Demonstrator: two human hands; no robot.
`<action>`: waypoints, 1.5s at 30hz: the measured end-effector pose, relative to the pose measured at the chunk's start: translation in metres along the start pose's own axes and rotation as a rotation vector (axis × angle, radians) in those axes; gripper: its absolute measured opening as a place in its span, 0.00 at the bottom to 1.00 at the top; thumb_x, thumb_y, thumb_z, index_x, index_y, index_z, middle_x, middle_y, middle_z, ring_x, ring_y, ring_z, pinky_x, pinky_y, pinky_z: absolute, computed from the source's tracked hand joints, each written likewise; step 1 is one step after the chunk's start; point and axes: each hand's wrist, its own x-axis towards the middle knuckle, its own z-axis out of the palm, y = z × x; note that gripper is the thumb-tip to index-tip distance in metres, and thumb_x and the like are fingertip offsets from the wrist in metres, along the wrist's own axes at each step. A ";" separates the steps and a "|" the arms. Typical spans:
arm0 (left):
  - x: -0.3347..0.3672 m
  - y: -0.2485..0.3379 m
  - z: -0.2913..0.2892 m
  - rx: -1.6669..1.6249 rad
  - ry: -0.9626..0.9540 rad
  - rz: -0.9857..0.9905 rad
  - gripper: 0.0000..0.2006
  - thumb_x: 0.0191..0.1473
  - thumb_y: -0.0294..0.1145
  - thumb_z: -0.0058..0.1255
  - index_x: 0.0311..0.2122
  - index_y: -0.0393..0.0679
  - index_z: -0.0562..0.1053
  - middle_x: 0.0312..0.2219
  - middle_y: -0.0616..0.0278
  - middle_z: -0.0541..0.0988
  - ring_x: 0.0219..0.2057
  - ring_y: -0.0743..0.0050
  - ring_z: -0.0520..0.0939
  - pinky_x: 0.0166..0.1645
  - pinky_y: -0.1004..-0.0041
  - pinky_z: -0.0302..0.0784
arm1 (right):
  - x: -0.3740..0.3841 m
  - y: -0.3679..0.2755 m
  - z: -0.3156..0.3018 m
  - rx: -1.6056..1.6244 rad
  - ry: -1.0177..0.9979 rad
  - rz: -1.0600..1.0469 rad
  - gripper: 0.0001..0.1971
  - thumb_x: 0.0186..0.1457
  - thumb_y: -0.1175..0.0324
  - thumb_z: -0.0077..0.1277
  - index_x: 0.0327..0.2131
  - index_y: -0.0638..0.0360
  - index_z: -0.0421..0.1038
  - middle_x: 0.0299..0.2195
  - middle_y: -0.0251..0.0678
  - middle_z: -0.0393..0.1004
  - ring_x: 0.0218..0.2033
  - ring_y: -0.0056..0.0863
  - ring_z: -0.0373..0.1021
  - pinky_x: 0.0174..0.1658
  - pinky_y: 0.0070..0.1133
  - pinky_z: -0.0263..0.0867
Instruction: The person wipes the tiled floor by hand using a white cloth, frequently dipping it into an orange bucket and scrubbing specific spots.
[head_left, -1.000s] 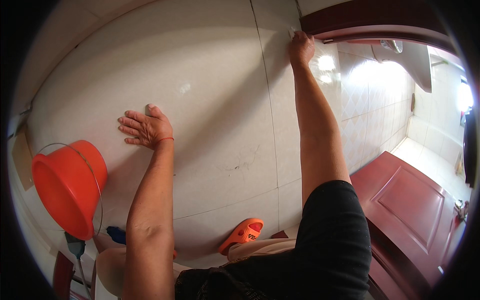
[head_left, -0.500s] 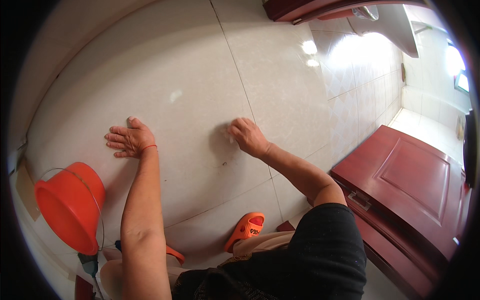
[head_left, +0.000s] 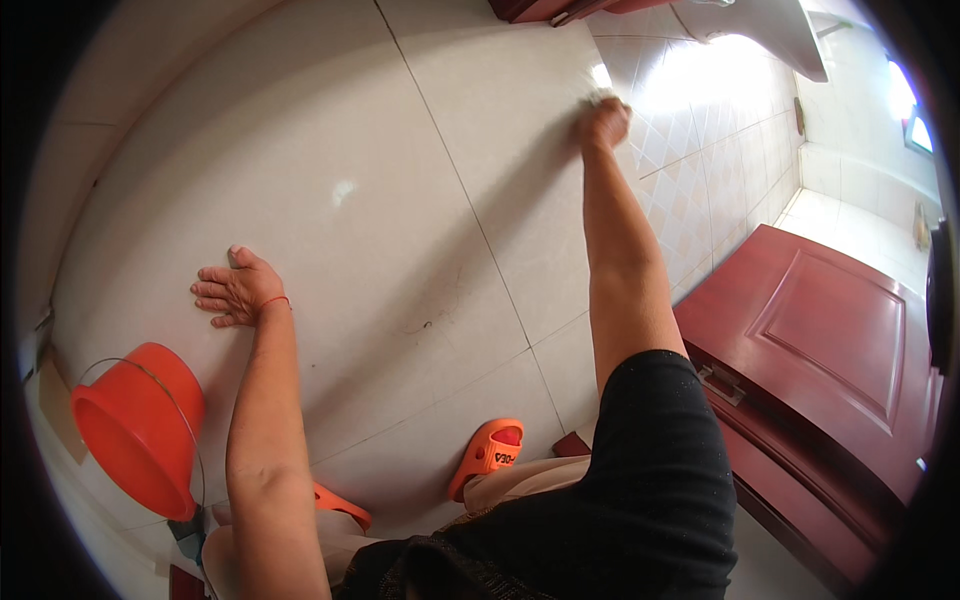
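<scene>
- A small cluster of dark specks (head_left: pixel 428 325) was left lying on the pale tiled floor (head_left: pixel 330 120), between the two arms; no finished stretch could be told from an untouched one.
- The left hand (head_left: pixel 238 290) was spread with its palm set down on the tile, and nothing was held in it.
- The right hand (head_left: pixel 605 122) was stretched far forward, low over the floor's far right part, its fingers apparently curled; through blur and glare, it could not be made out whether anything pale was gripped.
- The floor was crossed by dark seams and brightened by reflections, with patterned tiles (head_left: pixel 690 180) seen beyond.
- An orange-red bucket (head_left: pixel 150 400) was seen at the left, and a dark red panelled door (head_left: pixel 830 330) at the right.
- Orange slippers (head_left: pixel 488 455) were worn.
</scene>
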 end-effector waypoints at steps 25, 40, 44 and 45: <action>0.003 -0.047 -0.024 -0.766 -0.247 0.246 0.33 0.49 0.54 0.37 0.55 0.40 0.57 0.59 0.52 0.50 0.61 0.54 0.42 0.59 0.48 0.24 | -0.275 0.035 -0.144 -0.302 -0.210 -0.461 0.04 0.50 0.74 0.42 0.29 0.55 0.68 0.30 0.41 0.68 0.31 0.41 0.67 0.32 0.33 0.65; -0.004 -0.206 -0.007 -0.289 0.193 0.906 0.23 0.50 0.41 0.43 0.51 0.44 0.62 0.54 0.58 0.61 0.57 0.61 0.58 0.52 0.57 0.54 | -0.385 0.028 -0.175 0.066 -0.323 -0.474 0.07 0.46 0.80 0.44 0.29 0.59 0.69 0.27 0.40 0.69 0.30 0.37 0.66 0.31 0.28 0.64; -0.016 -0.196 -0.009 -0.283 0.106 0.881 0.24 0.50 0.43 0.42 0.52 0.46 0.61 0.56 0.59 0.59 0.58 0.61 0.56 0.56 0.57 0.50 | -0.315 0.041 -0.143 -0.265 -0.080 -0.432 0.05 0.48 0.74 0.43 0.28 0.58 0.70 0.29 0.40 0.69 0.32 0.39 0.66 0.35 0.31 0.64; -0.014 -0.196 -0.009 -0.287 0.093 0.871 0.25 0.50 0.43 0.42 0.53 0.45 0.61 0.56 0.58 0.58 0.58 0.60 0.56 0.56 0.57 0.49 | -0.322 0.025 -0.128 -0.258 -0.092 -0.412 0.05 0.49 0.74 0.42 0.27 0.58 0.70 0.29 0.40 0.68 0.32 0.40 0.66 0.35 0.32 0.64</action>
